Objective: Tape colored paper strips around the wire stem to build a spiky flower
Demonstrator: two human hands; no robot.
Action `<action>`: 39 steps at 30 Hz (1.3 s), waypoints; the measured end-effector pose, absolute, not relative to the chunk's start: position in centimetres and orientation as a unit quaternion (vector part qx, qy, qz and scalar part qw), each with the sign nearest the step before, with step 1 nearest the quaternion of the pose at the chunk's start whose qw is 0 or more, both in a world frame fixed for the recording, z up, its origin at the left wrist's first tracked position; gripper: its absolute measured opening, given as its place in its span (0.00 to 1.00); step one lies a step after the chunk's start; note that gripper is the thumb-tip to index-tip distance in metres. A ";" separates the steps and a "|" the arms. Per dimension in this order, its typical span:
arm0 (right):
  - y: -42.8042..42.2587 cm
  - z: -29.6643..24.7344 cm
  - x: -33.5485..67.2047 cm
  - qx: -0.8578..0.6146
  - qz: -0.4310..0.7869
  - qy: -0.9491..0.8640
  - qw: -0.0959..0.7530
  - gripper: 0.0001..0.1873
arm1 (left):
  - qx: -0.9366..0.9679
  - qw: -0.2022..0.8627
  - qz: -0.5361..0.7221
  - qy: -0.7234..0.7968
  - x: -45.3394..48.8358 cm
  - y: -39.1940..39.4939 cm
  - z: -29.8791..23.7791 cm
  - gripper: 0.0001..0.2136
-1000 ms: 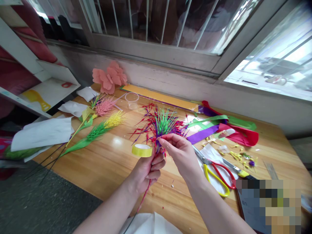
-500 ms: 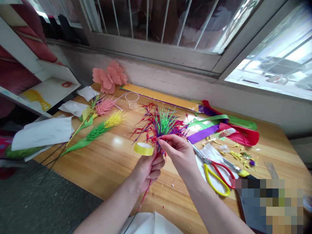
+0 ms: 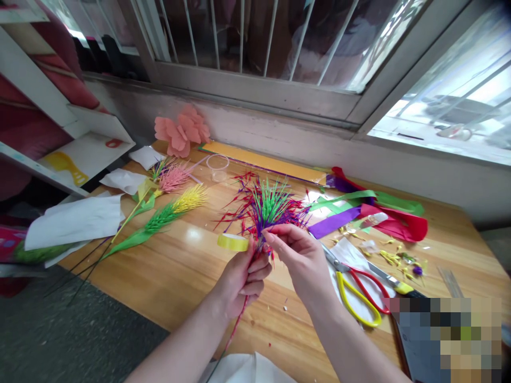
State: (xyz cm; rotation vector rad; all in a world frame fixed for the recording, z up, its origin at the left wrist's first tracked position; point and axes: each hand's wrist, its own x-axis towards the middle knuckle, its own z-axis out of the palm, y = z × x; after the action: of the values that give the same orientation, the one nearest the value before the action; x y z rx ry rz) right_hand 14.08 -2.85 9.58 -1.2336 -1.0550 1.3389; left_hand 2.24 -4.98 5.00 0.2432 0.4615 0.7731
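Note:
My left hand (image 3: pixel 245 279) is closed around the red-wrapped stem of a paper wheat ear (image 3: pixel 271 205), green at the top with purple bristles lower down. A roll of yellow tape (image 3: pixel 232 243) sits against the left thumb, its edge toward me. My right hand (image 3: pixel 297 252) pinches at the base of the ear with thumb and index finger; what lies between those fingertips is too small to make out. Beyond the ear, red and purple bristle pieces (image 3: pixel 237 205) are spread over the table. The stem runs down from my left fist toward my lap.
On the wooden table (image 3: pixel 179 282), scissors (image 3: pixel 359 292), a utility knife (image 3: pixel 395 282) and coloured paper strips (image 3: pixel 335 221) lie to the right. Finished wheat ears (image 3: pixel 159 221) and white paper (image 3: pixel 75 221) lie left. A pink paper flower (image 3: pixel 181 130) stands by the wall.
The view has shifted slightly. Both hands keep nearly the same hold; the right fingertips have moved a little to the right at the ear's base.

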 end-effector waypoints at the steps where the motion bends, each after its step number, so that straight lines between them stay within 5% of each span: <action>1: -3.0 9.7 14.3 -0.495 0.562 -0.425 0.508 0.08 | 0.103 0.899 0.373 0.205 2.2 -4.9 4.9 0.22; 9: -2.8 8.7 14.8 -0.497 0.607 -0.392 0.481 0.12 | 0.067 0.908 0.374 0.174 2.1 -5.2 4.5 0.21; 30: -3.2 7.6 14.2 -0.523 0.409 -0.567 0.487 0.04 | 0.171 0.839 0.409 0.315 3.0 -5.4 6.2 0.24; 39: -3.2 7.7 13.7 -0.501 0.430 -0.540 0.522 0.07 | 0.193 0.818 0.422 0.341 3.2 -5.5 6.2 0.24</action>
State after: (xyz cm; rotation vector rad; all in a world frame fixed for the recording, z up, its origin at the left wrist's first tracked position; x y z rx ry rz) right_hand 13.74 -3.20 7.72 -1.2003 -1.2925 1.0299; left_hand 3.18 -5.52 6.20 0.4112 0.7266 0.8998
